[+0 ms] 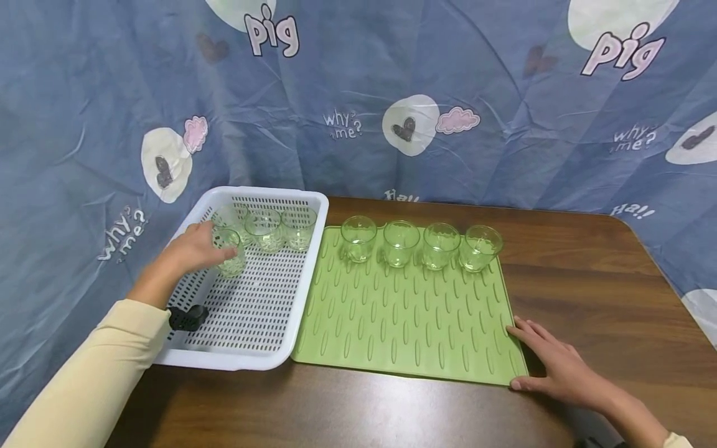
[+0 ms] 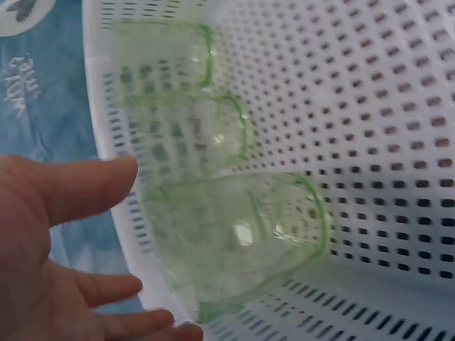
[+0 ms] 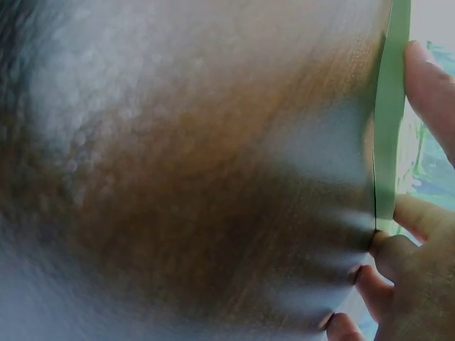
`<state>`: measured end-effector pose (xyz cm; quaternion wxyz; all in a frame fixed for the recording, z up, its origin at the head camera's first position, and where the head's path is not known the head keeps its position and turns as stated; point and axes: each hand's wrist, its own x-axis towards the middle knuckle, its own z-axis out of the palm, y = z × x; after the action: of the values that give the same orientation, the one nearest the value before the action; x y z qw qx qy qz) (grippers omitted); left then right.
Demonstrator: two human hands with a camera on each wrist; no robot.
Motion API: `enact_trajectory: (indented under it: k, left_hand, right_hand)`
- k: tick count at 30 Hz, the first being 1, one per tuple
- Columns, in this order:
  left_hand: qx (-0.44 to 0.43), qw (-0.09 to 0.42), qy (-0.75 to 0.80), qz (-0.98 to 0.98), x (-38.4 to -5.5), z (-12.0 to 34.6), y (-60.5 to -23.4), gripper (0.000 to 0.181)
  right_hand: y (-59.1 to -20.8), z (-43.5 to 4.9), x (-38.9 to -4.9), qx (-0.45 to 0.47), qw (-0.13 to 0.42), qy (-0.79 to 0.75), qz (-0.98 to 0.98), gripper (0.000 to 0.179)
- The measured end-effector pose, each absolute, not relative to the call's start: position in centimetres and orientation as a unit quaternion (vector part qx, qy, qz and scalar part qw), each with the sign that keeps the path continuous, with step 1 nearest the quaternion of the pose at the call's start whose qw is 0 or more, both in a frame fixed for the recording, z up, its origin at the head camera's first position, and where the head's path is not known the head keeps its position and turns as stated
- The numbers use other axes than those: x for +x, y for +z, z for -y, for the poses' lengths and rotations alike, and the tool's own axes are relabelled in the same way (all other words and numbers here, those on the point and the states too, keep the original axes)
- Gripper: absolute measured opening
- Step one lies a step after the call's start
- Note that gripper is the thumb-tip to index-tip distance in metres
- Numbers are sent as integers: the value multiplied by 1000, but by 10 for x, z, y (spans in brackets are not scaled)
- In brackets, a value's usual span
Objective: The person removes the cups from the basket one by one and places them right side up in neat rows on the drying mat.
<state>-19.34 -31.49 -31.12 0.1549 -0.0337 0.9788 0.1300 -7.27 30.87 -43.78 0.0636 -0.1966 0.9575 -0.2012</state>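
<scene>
The left hand point(image 1: 196, 249) is spread, thumb well apart from the fingers, and reaches to the mouth of the nearest clear green glass point(image 2: 238, 238); the left wrist view shows no grip on it. That glass stands at the left of the white basket point(image 1: 252, 311), its mouth up toward the hand, its base toward the perforated floor and its long axis roughly vertical. Three more glasses point(image 1: 264, 231) stand mouth up near the back of the basket, making four in there, though the left wrist view takes in just three. The right hand point(image 1: 560, 367) lies with fingers loosely extended and apart, thumb and fingertips touching the right edge of one green mat point(image 1: 392, 323), with nothing picked up. The mat, just beside the basket, appears longest from left to right, its small raised ridges running front to back. Along its back edge is a row of four glasses point(image 1: 401, 244), mouths up and axes upright: eight glasses in all. Basket and mat are on a brown wooden table point(image 1: 588, 274), before a blue printed cloth point(image 1: 336, 168).
</scene>
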Motion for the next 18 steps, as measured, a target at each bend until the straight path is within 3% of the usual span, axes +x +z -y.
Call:
enact_trajectory:
  k: [13, 18]
  left_hand:
    - [-35, 149, 153, -976, -194, 317, -329, 95]
    - [-42, 124, 149, -980, -197, 320, -340, 94]
  right_hand:
    - [-438, -309, -74, -193, 60, -205, -958, 92]
    - [-440, -308, -73, -197, 52, -202, -958, 91]
